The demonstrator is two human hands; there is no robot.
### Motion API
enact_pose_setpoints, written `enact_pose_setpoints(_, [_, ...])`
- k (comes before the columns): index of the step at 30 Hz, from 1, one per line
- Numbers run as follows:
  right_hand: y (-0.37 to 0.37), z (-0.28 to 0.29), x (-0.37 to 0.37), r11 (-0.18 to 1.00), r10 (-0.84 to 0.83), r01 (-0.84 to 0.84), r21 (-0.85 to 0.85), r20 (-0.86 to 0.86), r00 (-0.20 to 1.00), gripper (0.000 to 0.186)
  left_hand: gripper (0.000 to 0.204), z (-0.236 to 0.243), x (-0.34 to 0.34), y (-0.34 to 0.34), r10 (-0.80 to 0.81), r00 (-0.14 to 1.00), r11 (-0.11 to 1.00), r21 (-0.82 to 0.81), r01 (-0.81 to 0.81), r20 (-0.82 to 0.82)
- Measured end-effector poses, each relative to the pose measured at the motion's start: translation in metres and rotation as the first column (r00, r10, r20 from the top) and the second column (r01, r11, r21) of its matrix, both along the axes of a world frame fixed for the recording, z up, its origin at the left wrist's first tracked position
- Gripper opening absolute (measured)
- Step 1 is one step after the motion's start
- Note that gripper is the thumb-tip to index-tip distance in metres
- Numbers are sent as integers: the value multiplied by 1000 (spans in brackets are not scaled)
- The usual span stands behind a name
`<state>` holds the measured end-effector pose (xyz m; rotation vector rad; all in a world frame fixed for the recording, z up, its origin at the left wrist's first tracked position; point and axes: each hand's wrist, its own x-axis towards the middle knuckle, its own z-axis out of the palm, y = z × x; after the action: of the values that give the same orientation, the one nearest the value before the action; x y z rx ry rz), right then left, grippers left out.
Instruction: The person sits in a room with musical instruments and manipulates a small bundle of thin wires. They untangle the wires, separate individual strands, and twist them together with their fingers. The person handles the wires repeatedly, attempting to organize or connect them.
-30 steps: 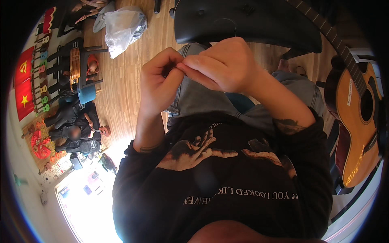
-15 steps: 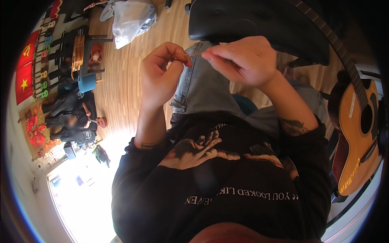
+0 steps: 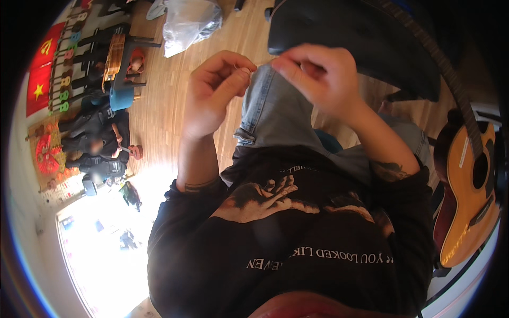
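Left hand (image 3: 209,95): pinches one string (image 3: 263,64), upper centre
Right hand (image 3: 321,74): pinches same string
Guitar (image 3: 460,212): one, right edge

At eleven o'clock, the bare left hand (image 3: 211,100) pinches a thin, pale strand (image 3: 246,69); the bare right hand (image 3: 327,79), fingers curled, is near it at one. A tan-topped wooden guitar (image 3: 460,217) stands at three, a crumpled translucent plastic bag (image 3: 190,25) farther out at eleven.
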<state>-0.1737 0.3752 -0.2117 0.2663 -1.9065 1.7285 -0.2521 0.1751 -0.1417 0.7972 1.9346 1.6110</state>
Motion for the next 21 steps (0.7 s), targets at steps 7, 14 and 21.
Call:
enact_pose_setpoints(7, [5, 111, -67, 668, 744, -554, -496, 423, 518, 50, 31, 54, -2, -19, 218, 965, 970, 144, -197, -147])
enact_pose_setpoints(14, [-82, 142, -93, 711, 701, -629, -314, 258, 665, 49, 20, 47, -4, -62, 438, 776, 865, -22, -502, -454])
enact_pose_setpoints(21, [-136, 65, -73, 733, 653, -680, -28, 310, 691, 47, 23, 74, 15, -157, 643, 758, 715, 268, -646, 110])
